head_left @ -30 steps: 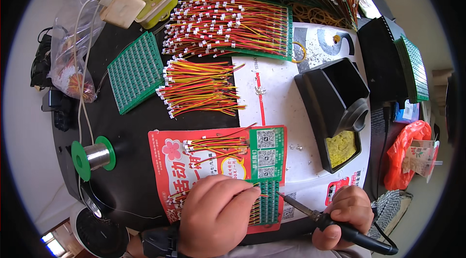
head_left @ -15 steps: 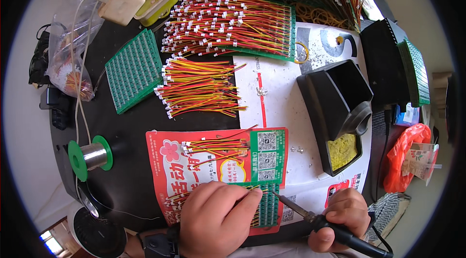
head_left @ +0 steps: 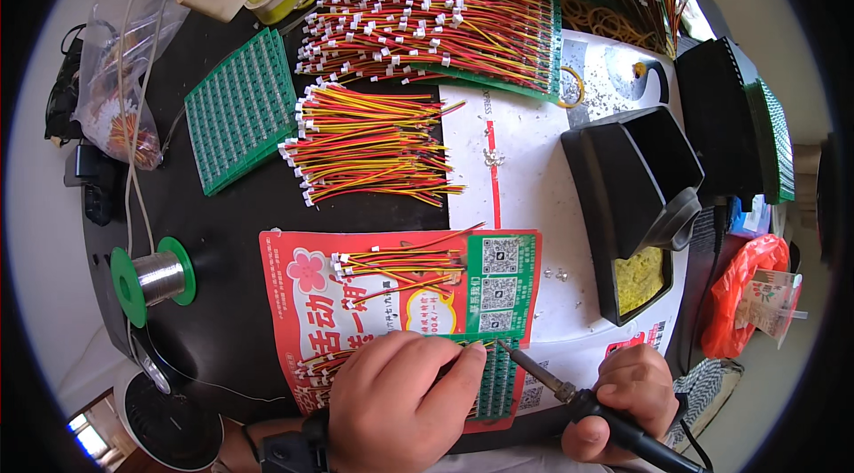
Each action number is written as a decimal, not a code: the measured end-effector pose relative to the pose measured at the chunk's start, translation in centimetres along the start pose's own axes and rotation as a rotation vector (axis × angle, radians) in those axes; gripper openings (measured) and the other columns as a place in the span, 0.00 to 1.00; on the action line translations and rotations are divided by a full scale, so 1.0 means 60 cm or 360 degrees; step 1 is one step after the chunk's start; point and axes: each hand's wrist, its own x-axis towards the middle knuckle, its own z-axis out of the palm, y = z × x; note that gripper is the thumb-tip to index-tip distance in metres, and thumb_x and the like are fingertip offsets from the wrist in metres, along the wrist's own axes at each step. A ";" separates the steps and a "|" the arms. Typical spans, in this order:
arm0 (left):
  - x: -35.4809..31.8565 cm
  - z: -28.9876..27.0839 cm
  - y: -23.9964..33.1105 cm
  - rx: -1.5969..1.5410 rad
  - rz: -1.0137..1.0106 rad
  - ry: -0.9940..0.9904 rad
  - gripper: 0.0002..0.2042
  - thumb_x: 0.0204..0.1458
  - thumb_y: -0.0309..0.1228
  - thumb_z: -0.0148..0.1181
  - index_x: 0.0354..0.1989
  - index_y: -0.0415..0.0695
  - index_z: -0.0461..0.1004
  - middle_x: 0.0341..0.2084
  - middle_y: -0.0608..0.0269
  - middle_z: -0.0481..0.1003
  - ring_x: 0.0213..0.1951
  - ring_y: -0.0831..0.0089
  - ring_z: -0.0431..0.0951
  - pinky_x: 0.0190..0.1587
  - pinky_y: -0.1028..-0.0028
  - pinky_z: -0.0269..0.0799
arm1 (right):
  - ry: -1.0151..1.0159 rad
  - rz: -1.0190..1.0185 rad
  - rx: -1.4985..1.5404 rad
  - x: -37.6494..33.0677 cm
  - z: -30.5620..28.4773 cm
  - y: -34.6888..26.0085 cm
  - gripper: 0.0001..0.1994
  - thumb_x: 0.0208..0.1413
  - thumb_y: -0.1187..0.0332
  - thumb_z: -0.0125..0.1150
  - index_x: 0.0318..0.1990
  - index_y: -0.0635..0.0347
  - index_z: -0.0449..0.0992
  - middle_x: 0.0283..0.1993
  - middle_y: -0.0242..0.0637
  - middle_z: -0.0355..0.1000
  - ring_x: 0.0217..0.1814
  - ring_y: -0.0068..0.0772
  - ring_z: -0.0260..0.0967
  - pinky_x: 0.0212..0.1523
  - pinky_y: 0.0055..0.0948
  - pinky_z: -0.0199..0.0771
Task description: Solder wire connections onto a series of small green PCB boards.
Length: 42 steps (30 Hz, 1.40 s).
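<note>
We work at a black table [head_left: 213,295], where a white sheet [head_left: 525,197] stretches right of and beyond the flyer [head_left: 285,331], the red printed one nearest us. Well beyond the flyer lie our wired boards [head_left: 445,28], green panels thick with red and yellow leads that end in white plugs. Past the flyer's right edge we have the black stand [head_left: 609,171]. Our left hand [head_left: 405,397] is over the flyer's near half, fingers bent, thumb and forefinger pinching a wire [head_left: 488,345] near its end; the palm hides whatever else is under it. Just beyond the flyer lies our bundle [head_left: 369,144] of wires, plugs to the left, and beyond the flyer's left side a stack [head_left: 238,117] of green boards. Our right hand [head_left: 627,397], right of the flyer, is wrapped round the handle of the iron [head_left: 640,437]. Its tip reaches in over the flyer to the board [head_left: 500,384] beside our left thumb; whether it touches, we cannot tell. That board lies on the flyer's near right part, partly under our left hand. Left of the flyer is the green-ended spool [head_left: 160,279]. On the flyer's far half we see loose wires [head_left: 400,267]. Right of the flyer, in the stand's near end, sits the yellow sponge [head_left: 640,282]. Smallest are silvery bits [head_left: 492,158], some beyond the flyer, some just right of it
</note>
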 end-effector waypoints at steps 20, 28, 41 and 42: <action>0.036 -0.009 0.069 -0.0587 -0.0788 0.0154 0.06 0.45 0.17 0.65 0.33 0.35 0.80 0.26 0.57 0.73 0.26 0.60 0.75 0.29 0.66 0.72 | 0.0021 -0.0022 -0.0047 -0.007 0.007 0.001 0.15 0.56 0.66 0.69 0.36 0.68 0.71 0.25 0.43 0.68 0.22 0.36 0.66 0.24 0.34 0.67; 0.007 0.016 0.001 -0.0045 0.0162 0.0210 0.07 0.44 0.17 0.66 0.32 0.35 0.80 0.26 0.57 0.74 0.27 0.61 0.75 0.28 0.67 0.72 | 0.0028 -0.0032 -0.0053 0.004 0.007 0.002 0.14 0.56 0.66 0.69 0.36 0.68 0.71 0.24 0.42 0.68 0.21 0.35 0.65 0.22 0.33 0.66; 0.012 0.016 0.004 -0.0065 0.0158 0.0268 0.06 0.44 0.17 0.67 0.32 0.35 0.80 0.27 0.57 0.74 0.27 0.61 0.75 0.28 0.67 0.72 | 0.0072 -0.0040 -0.0024 0.005 0.012 0.005 0.14 0.55 0.66 0.69 0.35 0.68 0.71 0.23 0.40 0.68 0.20 0.34 0.65 0.22 0.33 0.67; 0.012 0.016 0.004 -0.0063 0.0155 0.0266 0.07 0.44 0.17 0.67 0.32 0.35 0.81 0.27 0.57 0.74 0.27 0.61 0.75 0.28 0.67 0.72 | 0.0083 -0.0061 -0.0015 0.004 0.011 0.006 0.15 0.56 0.65 0.69 0.36 0.68 0.71 0.23 0.40 0.67 0.20 0.33 0.64 0.22 0.33 0.67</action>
